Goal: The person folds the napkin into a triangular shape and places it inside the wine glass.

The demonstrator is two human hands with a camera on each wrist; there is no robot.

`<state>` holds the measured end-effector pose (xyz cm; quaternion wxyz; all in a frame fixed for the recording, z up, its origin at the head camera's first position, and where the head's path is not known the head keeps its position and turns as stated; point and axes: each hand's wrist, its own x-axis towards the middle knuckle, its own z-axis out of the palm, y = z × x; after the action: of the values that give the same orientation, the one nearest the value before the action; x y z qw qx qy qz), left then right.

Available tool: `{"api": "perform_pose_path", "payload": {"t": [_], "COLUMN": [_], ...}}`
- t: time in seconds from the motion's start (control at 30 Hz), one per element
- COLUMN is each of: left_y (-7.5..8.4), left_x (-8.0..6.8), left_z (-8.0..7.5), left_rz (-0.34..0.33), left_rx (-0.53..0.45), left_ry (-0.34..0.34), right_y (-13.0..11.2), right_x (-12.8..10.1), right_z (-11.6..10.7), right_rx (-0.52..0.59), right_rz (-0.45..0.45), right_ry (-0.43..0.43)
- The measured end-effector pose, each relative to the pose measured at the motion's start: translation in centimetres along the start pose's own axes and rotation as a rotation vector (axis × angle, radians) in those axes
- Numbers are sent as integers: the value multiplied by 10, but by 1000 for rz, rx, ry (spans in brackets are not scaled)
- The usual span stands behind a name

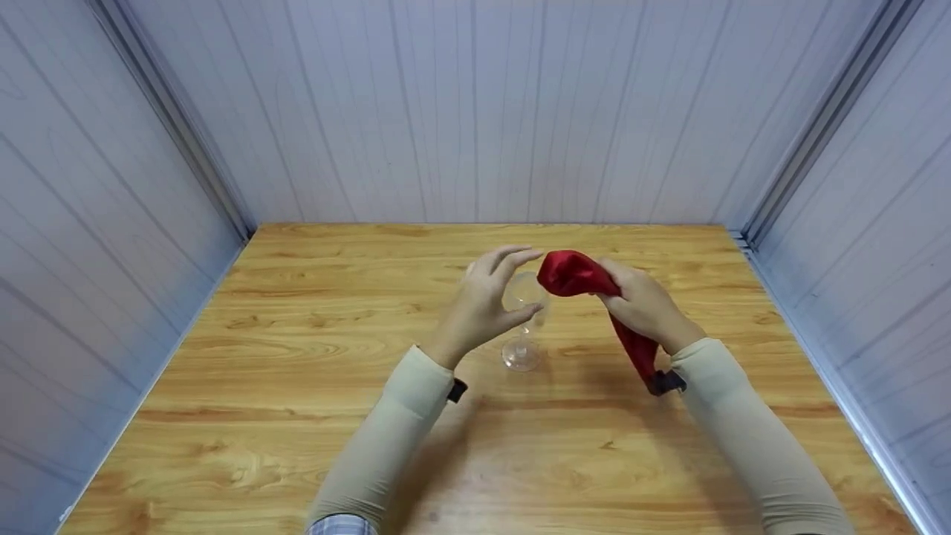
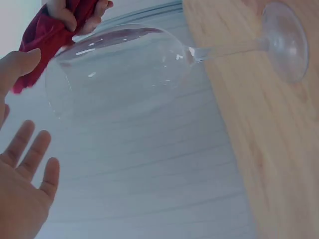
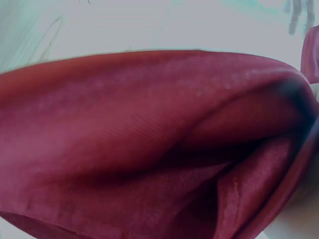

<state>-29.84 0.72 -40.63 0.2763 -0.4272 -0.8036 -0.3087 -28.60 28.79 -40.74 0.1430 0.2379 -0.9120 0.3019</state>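
Note:
A clear wine glass (image 1: 524, 297) stands upright on the wooden table (image 1: 297, 357); its base (image 1: 521, 357) is on the wood. My left hand (image 1: 524, 284) arches over the bowl with the fingers straight and spread. In the left wrist view the left hand (image 2: 27, 107) is apart from the wine glass (image 2: 119, 69) and holds nothing. My right hand (image 1: 617, 290) grips a bunched red cloth (image 1: 576, 273) just right of the glass rim, and a tail of it hangs under the wrist. The red cloth (image 3: 149, 139) fills the right wrist view.
Pale panelled walls (image 1: 475, 111) close in the table at the back and on both sides. Only the glass stands on the wood. Bare wood lies to the left, to the right and in front of it.

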Motion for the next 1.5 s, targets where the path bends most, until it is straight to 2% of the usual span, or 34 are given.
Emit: {"api": "perform_pose_path", "payload": {"t": [0.2, 0.3, 0.43, 0.6, 0.8, 1.07, 1.13, 1.2, 1.37, 1.43, 1.5], "left_y": [15, 20, 22, 22, 18, 13, 13, 13, 14, 14, 14], "left_x": [20, 25, 31, 36, 41, 39, 39, 39, 39, 40, 41], "left_z": [7, 11, 13, 10, 7, 7, 8, 9, 9, 8, 7], "left_rz": [171, 223, 270, 307, 316, 288, 284, 281, 270, 267, 263], "left_rx": [205, 284, 329, 328, 228, 210, 214, 222, 233, 233, 232], "left_ry": [-36, -34, 9, 38, 40, 55, 53, 51, 60, 63, 68], "right_y": [-2, -3, -3, -3, -5, -8, -9, -9, -12, -16, -22], "right_x": [0, 0, 1, 1, 0, -5, -7, -9, -15, -17, -19], "right_z": [2, 3, 3, 3, 3, 8, 10, 13, 20, 22, 24], "right_rx": [0, -5, -13, -24, -52, 27, 22, 13, 122, 186, 221], "right_rz": [4, 9, 3, -12, -18, -71, -103, -156, -395, -499, -566], "right_ry": [-33, -45, -46, -26, -2, 40, 67, 131, 439, 485, 457]}}
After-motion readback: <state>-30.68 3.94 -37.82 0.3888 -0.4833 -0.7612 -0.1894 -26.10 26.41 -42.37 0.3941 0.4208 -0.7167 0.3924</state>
